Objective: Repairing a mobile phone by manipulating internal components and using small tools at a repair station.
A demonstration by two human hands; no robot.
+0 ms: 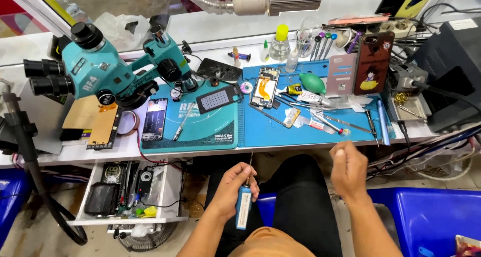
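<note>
- Blue work mat point(310, 131) lies ahead of both my hands, on the bench edge; teal mat point(200, 136) sits beside it, forward-left of my left hand.
- Teal microscope point(115, 69) stands far forward-left of my left hand; bulky, looks heavy, untouched.
- Open drawer point(165, 197) hangs just left of my left hand, full of small parts.
- Opened phone point(264, 86) lies well ahead, between my two hands' lines; bare internals, fragile I judge, best taken by its side edges.
- My left hand point(235, 184) is wrapped around a blue-handled precision screwdriver point(244, 202), low over my lap, thin shaft pointing up toward the bench.
- Screwdriver looks light and stiff; smooth handle could slip, so grip belongs mid-handle, away from the needle-thin tip, which I judge bendable.
- My right hand point(348, 166) hovers just short of the bench edge, fingers curled loosely; blurred, so I cannot tell if it pinches anything.
- Tweezers point(330, 120) lie just ahead of my right hand; springy, sharp, light.
</note>
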